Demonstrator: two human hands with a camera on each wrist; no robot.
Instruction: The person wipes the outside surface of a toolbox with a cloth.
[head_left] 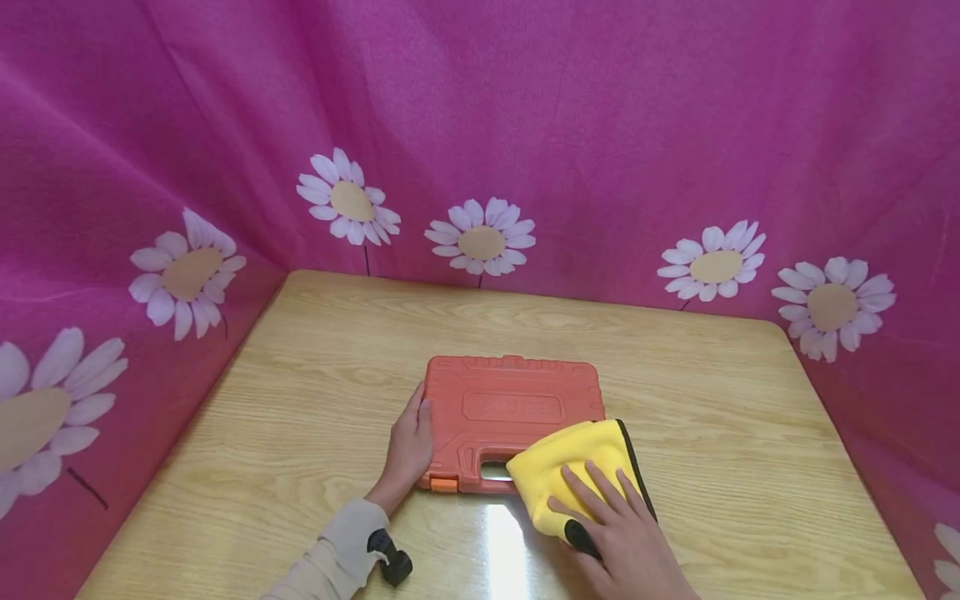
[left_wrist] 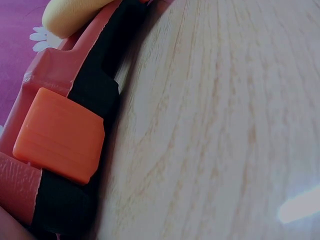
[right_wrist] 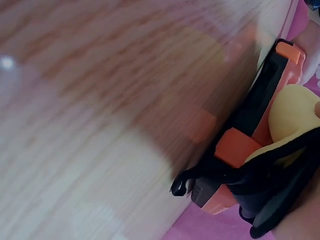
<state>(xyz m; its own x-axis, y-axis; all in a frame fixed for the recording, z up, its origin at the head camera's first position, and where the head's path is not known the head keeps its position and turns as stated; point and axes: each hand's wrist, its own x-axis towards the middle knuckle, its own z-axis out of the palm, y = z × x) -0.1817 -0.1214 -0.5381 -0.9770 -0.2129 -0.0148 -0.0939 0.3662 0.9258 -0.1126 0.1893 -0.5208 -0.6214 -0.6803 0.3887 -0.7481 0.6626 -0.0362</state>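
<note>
A red plastic carrying case (head_left: 517, 385) with raised lettering on its lid lies on the table, its handle side towards me. My left hand (head_left: 410, 442) holds the case by its left side, the thumb along the edge. Spread flat, the fingers of my right hand (head_left: 626, 533) press a folded yellow cloth (head_left: 570, 462) with black edging over the case's near right corner. The left wrist view shows an orange latch (left_wrist: 60, 135) close up, above the case's black lower half. A second orange latch (right_wrist: 237, 147) appears in the right wrist view, beside the cloth's black edge.
The wood-grain table (head_left: 315, 350) extends around the case on all sides. Pink fabric (head_left: 585, 125) printed with large daisies hangs behind the table and along both sides. A bright light reflection shows on the tabletop between the two arms.
</note>
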